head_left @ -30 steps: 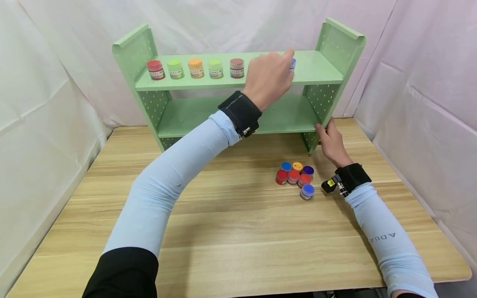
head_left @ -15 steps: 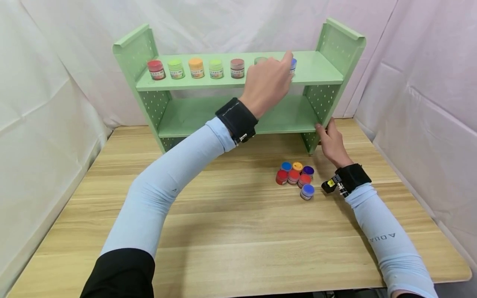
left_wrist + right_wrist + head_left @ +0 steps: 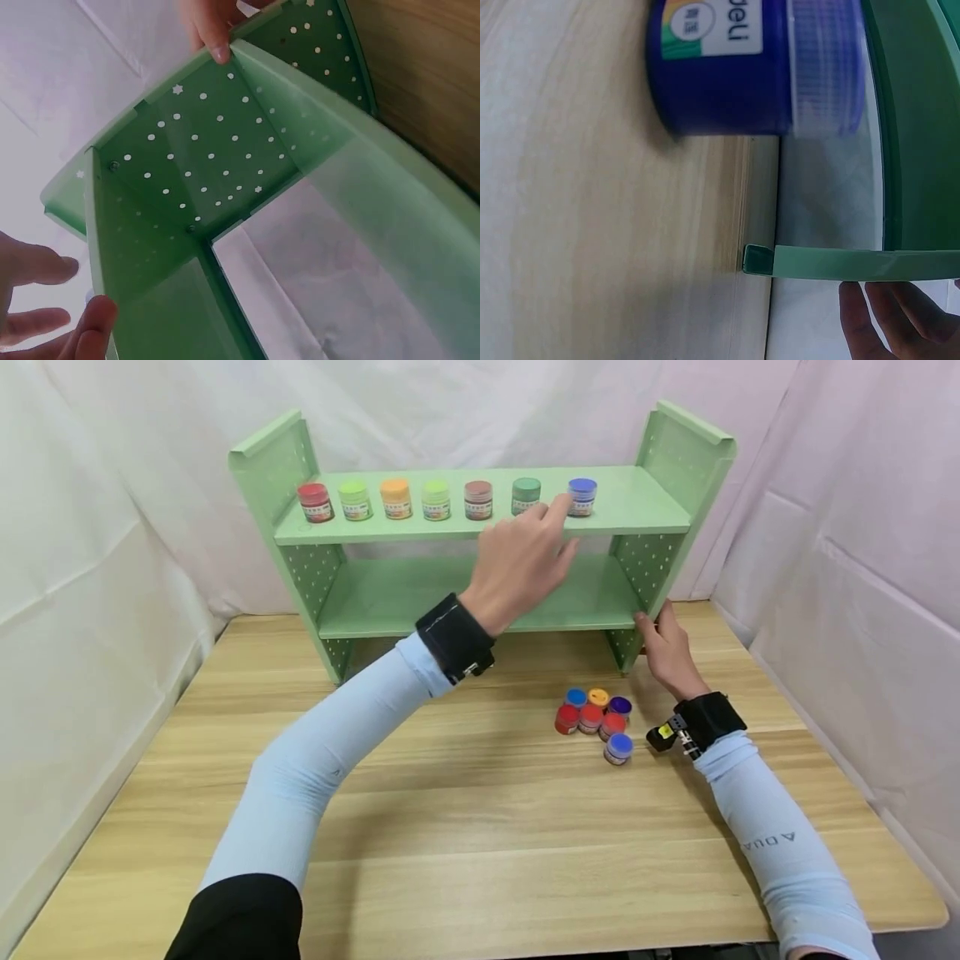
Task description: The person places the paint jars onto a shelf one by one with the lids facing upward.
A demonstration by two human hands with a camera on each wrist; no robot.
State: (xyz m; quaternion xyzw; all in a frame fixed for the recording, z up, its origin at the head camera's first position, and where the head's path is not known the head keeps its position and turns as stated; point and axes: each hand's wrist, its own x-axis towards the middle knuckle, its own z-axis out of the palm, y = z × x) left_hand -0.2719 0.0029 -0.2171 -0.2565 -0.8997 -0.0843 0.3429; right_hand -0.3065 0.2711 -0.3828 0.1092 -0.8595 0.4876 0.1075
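My left hand [image 3: 521,556] is in front of the upper board of a green two-tier shelf [image 3: 630,497], holding nothing, its fingers apart. Close to its fingertips stands a blue-lidded paint jar [image 3: 581,502], with a dark green paint jar [image 3: 526,491] to the left, partly behind the hand. The left wrist view has the left fingers [image 3: 45,266] beside the board's front edge. My right hand [image 3: 667,652] grips the shelf's right side panel near the lower board; in the right wrist view its fingers [image 3: 885,315] press the panel's outer face.
Further left on the upper board, a red jar [image 3: 315,503], an orange jar [image 3: 396,499], a brown jar [image 3: 477,500] and light green ones stand in a row. Several jars cluster on the wooden table [image 3: 465,827], a blue jar [image 3: 618,748] nearest the front. White cloth hangs behind.
My left hand has let go of the blue jar on the upper board and drawn back down and left, uncovering it and the dark green jar. The right hand stays on the panel.
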